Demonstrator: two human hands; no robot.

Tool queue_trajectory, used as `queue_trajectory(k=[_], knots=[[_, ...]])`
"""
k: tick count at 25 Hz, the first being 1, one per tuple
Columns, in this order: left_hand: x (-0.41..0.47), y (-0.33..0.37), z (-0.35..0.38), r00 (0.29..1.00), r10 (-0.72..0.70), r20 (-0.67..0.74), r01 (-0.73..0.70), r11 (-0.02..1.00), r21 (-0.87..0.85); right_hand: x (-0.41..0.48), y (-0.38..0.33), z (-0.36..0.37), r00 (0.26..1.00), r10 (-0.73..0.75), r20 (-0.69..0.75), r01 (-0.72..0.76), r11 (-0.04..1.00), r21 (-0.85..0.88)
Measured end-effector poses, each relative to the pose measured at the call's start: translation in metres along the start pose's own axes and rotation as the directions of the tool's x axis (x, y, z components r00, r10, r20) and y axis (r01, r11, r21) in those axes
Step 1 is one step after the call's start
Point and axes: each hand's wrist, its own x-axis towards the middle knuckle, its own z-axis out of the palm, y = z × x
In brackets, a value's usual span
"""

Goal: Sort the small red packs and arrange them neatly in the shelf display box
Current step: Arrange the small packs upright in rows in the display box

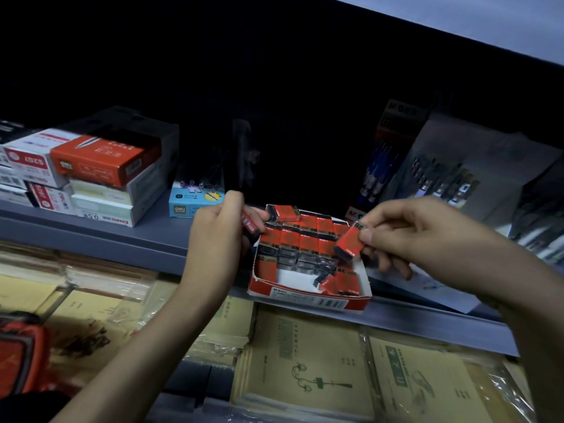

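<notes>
A red and white display box [308,296] sits at the front edge of the grey shelf [128,239]. Several small red packs marked 2B [305,236] stand in rows in its back half, and a couple lie loose near its front right corner [331,283]. My left hand [218,236] grips a few red packs [250,225] just left of the box. My right hand [406,233] pinches one red pack [349,241] over the box's right side.
Stacked stationery boxes [100,175] and a light blue pack [195,199] stand at the left on the shelf. Pen packs [439,175] lean at the right. Brown notebooks in plastic wrap [308,364] lie on the level below, with a red object [21,355] at the lower left.
</notes>
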Motion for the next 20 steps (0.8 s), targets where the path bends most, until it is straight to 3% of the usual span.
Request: queue_trajectory(k=[7,13,16,20], knots=[[-0.001,0.002,0.000,1.000,-0.002,-0.005,0.002,1.000,-0.011,0.000,0.004,0.001,1.000,-0.004,-0.031,0.007,0.994,0.105],[-0.001,0.001,0.000,1.000,0.007,-0.006,-0.007,1.000,0.001,-0.001,0.004,0.000,0.999,0.035,-0.038,-0.033,0.997,0.066],[0.000,-0.001,0.000,1.000,0.013,-0.008,-0.013,1.000,0.016,-0.001,0.005,0.004,0.999,0.054,0.004,-0.054,0.998,-0.022],[-0.001,0.000,-0.001,1.000,0.016,-0.002,-0.016,1.000,0.018,0.005,0.005,0.012,0.991,-0.027,-0.130,-0.013,0.955,-0.295]])
